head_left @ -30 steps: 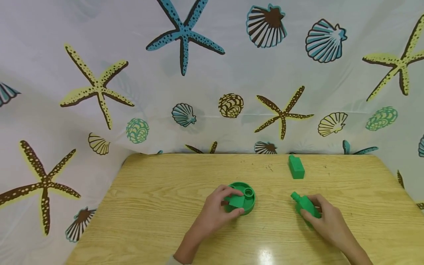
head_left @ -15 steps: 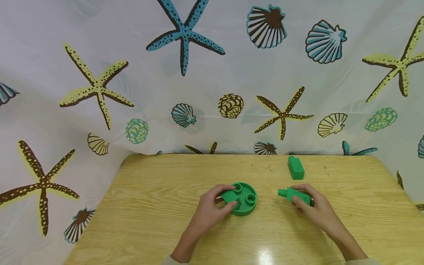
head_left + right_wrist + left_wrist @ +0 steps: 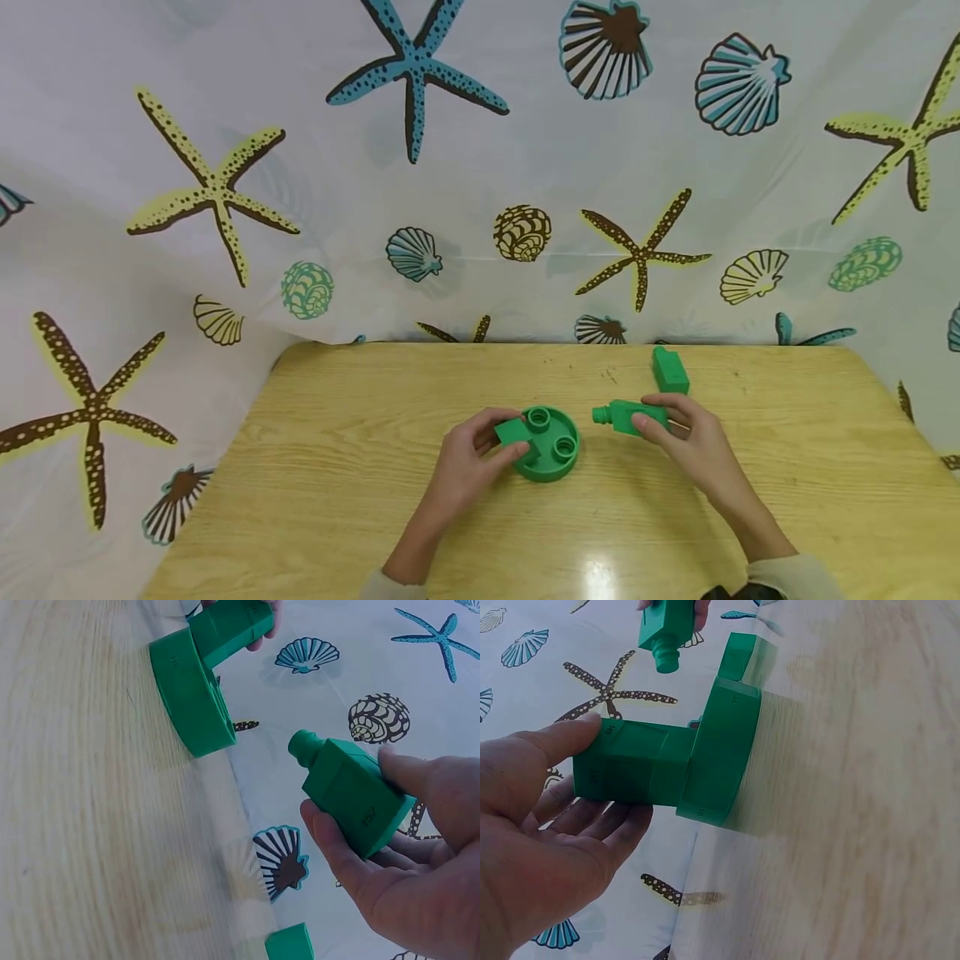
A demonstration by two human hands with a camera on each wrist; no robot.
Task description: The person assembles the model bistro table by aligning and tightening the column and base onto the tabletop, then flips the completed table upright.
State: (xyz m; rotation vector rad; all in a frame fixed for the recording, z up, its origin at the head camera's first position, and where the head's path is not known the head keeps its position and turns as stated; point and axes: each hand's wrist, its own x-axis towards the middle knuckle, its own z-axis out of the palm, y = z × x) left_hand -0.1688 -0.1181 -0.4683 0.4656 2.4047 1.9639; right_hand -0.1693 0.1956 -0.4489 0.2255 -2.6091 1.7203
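Observation:
A round green base (image 3: pixel 544 473) with a raised rim stands on the table, two ringed sockets (image 3: pixel 565 448) showing inside it. One green block (image 3: pixel 630 761) rises upright from the base's left side. My left hand (image 3: pixel 467 454) grips that block between thumb and fingers. To the right of the base, my right hand (image 3: pixel 693 437) holds a green bottle-shaped block (image 3: pixel 360 791) above the table. Its narrow ridged neck (image 3: pixel 602 414) points left toward the base, and in the right wrist view thumb and fingers pinch its wide end.
Another green bottle-shaped block (image 3: pixel 671 370) lies near the table's back edge, just beyond my right hand. The wooden table (image 3: pixel 337 500) meets a white curtain (image 3: pixel 480 183) printed with starfish and shells at the back and sides.
My right hand has lifted its block and brought it left toward the base, turning the neck to point left. My left hand has shifted slightly left and uncovered both sockets.

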